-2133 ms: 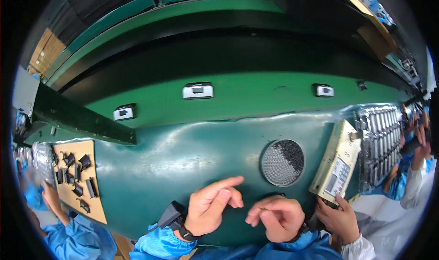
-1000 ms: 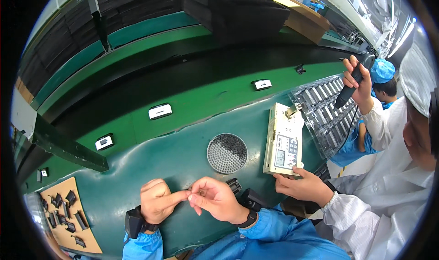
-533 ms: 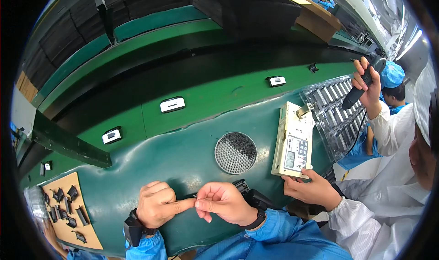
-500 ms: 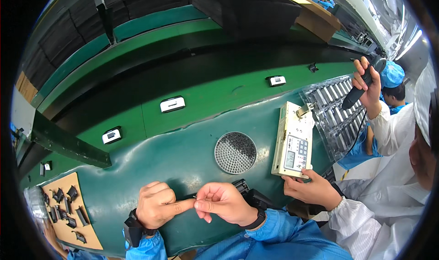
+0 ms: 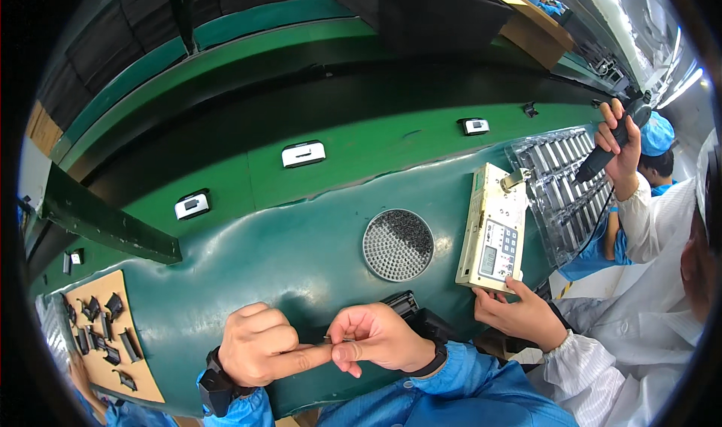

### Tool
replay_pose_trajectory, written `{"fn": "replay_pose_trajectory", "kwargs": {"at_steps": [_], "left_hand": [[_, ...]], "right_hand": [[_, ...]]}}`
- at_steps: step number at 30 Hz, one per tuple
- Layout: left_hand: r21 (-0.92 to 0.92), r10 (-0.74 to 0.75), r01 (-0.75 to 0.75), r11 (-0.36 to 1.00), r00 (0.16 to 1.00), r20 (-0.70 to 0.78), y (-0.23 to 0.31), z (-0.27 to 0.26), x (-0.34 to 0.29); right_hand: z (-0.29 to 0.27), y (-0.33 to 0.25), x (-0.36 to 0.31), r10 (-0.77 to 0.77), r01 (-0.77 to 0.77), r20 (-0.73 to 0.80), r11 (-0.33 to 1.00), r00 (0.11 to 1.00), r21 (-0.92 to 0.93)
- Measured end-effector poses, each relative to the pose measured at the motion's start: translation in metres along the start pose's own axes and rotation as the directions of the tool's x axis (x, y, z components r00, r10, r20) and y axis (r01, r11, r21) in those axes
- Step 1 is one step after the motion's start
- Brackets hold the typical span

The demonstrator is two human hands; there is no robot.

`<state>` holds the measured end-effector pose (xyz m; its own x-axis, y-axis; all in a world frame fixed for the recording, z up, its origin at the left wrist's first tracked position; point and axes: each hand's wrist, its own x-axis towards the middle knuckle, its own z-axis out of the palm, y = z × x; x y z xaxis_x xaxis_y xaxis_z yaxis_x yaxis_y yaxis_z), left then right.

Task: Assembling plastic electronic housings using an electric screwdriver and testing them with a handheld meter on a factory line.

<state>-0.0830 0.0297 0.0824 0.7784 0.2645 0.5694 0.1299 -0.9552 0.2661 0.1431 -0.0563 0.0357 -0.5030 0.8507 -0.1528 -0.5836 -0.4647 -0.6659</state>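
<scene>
My left hand (image 5: 259, 346) hovers over the table's near edge, its index finger stretched to the right and the other fingers curled in. What those curled fingers hold, if anything, is hidden. My right hand (image 5: 380, 340) pinches thumb against index finger right at the left fingertip. A tiny thin bit shows at this pinch, too small to name. Just beyond my right hand lies a black part (image 5: 402, 302), partly covered by the hand and wrist. Farther off stands a round dimpled dish (image 5: 383, 258), with many small dark pieces heaped on its right side.
A cream meter box (image 5: 489, 235) stands right of the dish, touched by a co-worker's hand (image 5: 523, 314). Their other hand (image 5: 620, 145) raises a black power screwdriver (image 5: 598, 162). Behind are a clear tray (image 5: 560, 190) and white devices (image 5: 303, 155) on a green belt. Black parts lie on cardboard (image 5: 147, 370).
The whole view has shifted slightly. My hands stay together, with the right fingertips still at the left index finger. The dark sliver between my hands no longer shows.
</scene>
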Motion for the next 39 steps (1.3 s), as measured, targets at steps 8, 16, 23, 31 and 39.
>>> {"fn": "replay_pose_trajectory", "kwargs": {"at_steps": [8,16,23,31,39], "left_hand": [[-0.112,0.014,-0.015,0.994,1.0,-0.01,0.0,-0.006,-0.01],[-0.041,0.02,-0.02,0.999,1.0,-0.005,0.002,-0.015,-0.021],[0.0,0.019,-0.019,1.0,1.0,-0.007,0.004,-0.023,-0.029],[0.079,0.034,-0.029,0.996,0.997,-0.064,0.006,-0.019,-0.031],[0.013,-0.12,0.13,0.991,0.945,-0.304,0.01,0.016,-0.031]], "right_hand": [[0.001,0.002,0.005,0.18,-0.177,0.122,0.984,0.976,-0.032],[0.01,0.014,0.011,0.116,-0.112,0.162,0.993,0.98,-0.029],[0.021,0.022,0.013,0.037,-0.034,0.106,0.999,0.994,-0.037],[0.027,0.029,0.011,-0.082,0.081,0.043,0.997,0.996,0.008],[0.03,0.039,0.008,-0.398,0.395,-0.061,0.916,0.915,-0.066]]}}
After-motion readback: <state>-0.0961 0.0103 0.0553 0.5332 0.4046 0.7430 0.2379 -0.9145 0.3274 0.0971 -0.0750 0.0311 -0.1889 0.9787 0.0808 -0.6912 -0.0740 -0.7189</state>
